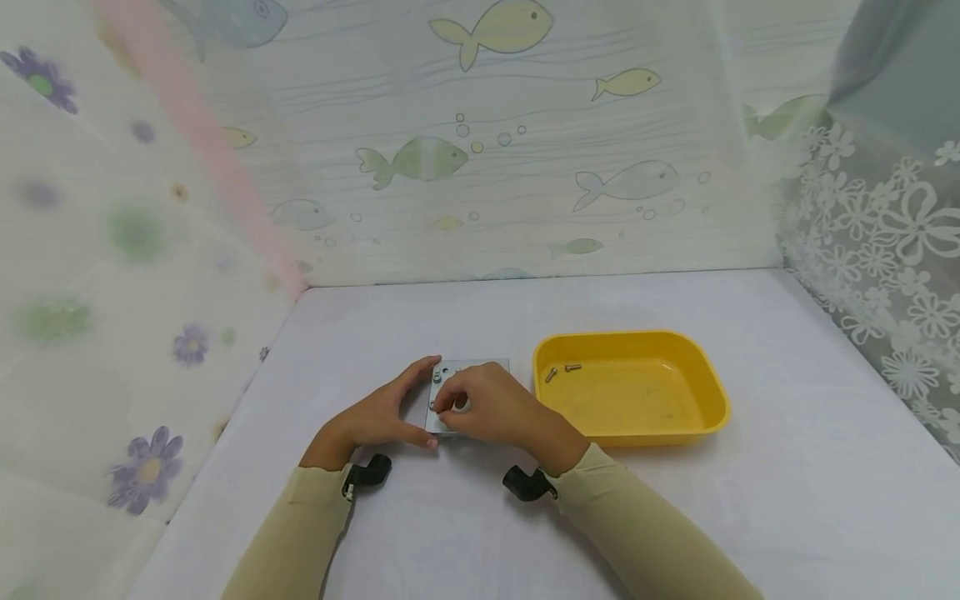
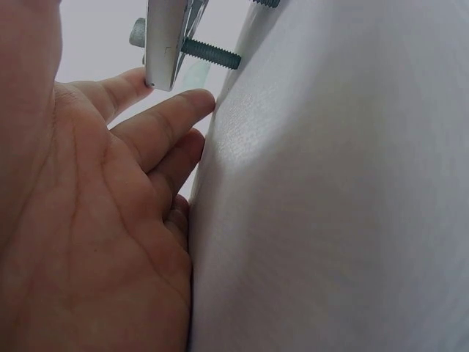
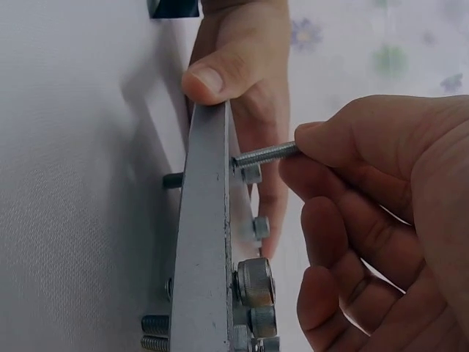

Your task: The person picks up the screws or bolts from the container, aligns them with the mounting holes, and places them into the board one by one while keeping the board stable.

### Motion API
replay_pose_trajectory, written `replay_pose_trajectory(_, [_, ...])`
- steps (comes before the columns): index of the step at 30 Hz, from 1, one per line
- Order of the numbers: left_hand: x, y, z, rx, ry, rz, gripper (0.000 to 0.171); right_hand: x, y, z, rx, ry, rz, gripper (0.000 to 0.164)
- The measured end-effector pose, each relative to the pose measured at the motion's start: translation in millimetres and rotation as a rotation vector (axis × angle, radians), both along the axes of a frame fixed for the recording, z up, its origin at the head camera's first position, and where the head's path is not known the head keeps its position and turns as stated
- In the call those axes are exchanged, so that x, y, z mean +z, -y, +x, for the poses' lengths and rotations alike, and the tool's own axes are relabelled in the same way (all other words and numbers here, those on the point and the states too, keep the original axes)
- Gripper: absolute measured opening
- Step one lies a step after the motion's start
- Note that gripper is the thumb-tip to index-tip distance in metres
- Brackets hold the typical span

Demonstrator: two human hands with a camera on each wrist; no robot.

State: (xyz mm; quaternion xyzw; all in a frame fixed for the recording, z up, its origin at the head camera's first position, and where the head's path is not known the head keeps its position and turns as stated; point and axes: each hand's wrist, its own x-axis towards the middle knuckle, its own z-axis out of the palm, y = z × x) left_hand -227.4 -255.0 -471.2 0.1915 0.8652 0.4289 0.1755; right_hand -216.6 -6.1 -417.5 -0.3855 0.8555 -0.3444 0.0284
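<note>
A flat metal plate [image 3: 201, 242] is set with several bolts, whose threaded ends stick out underneath. My left hand [image 1: 378, 414] holds it by two opposite edges, thumb on the near edge and index finger at the far one. In the left wrist view, a bolt's threaded shank [image 2: 211, 54] points from the plate's underside toward the table. My right hand [image 1: 498, 408] pinches a screw [image 3: 265, 154] between thumb and index finger. The screw is slightly tilted, its tip right at a hole in the plate's top face. Fingers hide the screw's head.
A yellow tray [image 1: 716, 412] stands just right of my right hand, with one screw [image 1: 551, 375] and another screw [image 1: 573, 367] in its left part. White cloth covers the table [image 1: 420, 533]. A fish-patterned curtain [image 1: 510, 217] hangs behind it, with more curtains at both sides.
</note>
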Motion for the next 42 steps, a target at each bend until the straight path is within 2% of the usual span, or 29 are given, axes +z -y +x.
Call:
replay_pose_trajectory(7, [-0.7, 0.1, 0.0, 0.001, 0.007, -0.006, 0.127, 0.9, -4.2, -0.9, -0.010, 0.017, -0.010, 0.011])
replay_pose_trajectory(21, [0.0, -0.3, -0.3, 0.002, -0.003, -0.023, 0.127, 1.1, -9.3, -7.0, 0.023, 0.123, -0.002, 0.010])
replay_pose_trajectory(28, [-1.0, 0.3, -1.7, 0.001, -0.006, -0.026, 0.128, 2.1, -6.9, -6.2, 0.036, 0.108, 0.003, 0.011])
replay_pose_trajectory(36, [-0.6, -0.2, -1.5, 0.005, 0.003, -0.014, 0.128, 5.3, -8.2, -6.0, -0.009, 0.106, 0.045, 0.010])
replay_pose_trajectory(42, [-0.6, -0.6, -0.7, 0.009, 0.004, -0.009, 0.129, 8.7, -10.7, -6.2, 0.021, 0.116, 0.059, 0.009])
